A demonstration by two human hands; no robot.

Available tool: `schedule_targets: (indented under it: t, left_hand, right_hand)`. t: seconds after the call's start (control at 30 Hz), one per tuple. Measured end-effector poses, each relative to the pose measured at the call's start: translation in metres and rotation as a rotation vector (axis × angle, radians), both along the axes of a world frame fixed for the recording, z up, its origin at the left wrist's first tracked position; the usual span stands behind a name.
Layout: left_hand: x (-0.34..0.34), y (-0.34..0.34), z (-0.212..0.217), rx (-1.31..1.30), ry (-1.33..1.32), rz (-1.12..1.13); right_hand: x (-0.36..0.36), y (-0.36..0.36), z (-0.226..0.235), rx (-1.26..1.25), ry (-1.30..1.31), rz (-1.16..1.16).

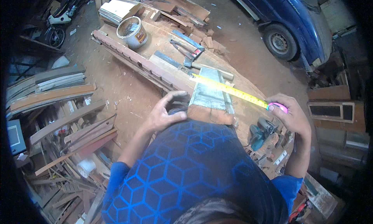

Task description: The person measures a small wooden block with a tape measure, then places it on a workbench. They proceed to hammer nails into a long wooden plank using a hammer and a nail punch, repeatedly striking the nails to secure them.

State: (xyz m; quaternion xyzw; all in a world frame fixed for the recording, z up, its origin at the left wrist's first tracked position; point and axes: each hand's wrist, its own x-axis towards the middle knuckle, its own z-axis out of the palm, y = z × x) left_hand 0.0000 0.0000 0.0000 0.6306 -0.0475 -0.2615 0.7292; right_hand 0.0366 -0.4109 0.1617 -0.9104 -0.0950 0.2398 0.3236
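Observation:
My right hand (291, 114) is closed around a tape measure (279, 107) with a pink and teal case. Its yellow blade (237, 92) runs out to the left, across a thick wooden piece (209, 95) with a worn grey-green face and a reddish-brown near end. The blade's tip lies around the far left edge of that piece. My left hand (165, 112) is beside the piece's near left corner, thumb and index finger apart; its other fingers are partly hidden. Whether it touches the wood I cannot tell.
On the workbench (161, 35) lie a hammer (211, 70), pincers (182, 49), a hand saw (167, 62) and a bucket (133, 32). A power tool (263, 131) sits near my right arm. Scrap wood (70, 138) is heaped at left; a blue vehicle (287, 25) stands at far right.

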Motion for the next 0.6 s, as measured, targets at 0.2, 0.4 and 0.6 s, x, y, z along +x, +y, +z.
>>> schedule_targets:
  t: [0.2, 0.4, 0.6]
  left_hand:
    - [0.010, -0.016, 0.016, 0.181, -0.301, -0.044]
    - [0.017, -0.026, 0.017, 0.241, -0.333, 0.053]
    - [0.028, -0.045, 0.030, 0.131, -0.181, 0.161]
  right_hand:
    - [-0.010, -0.002, 0.004, 0.014, -0.046, -0.094]
    - [-0.017, 0.001, 0.005, 0.028, -0.095, -0.152]
    - [-0.025, -0.003, 0.008, 0.029, -0.112, -0.185]
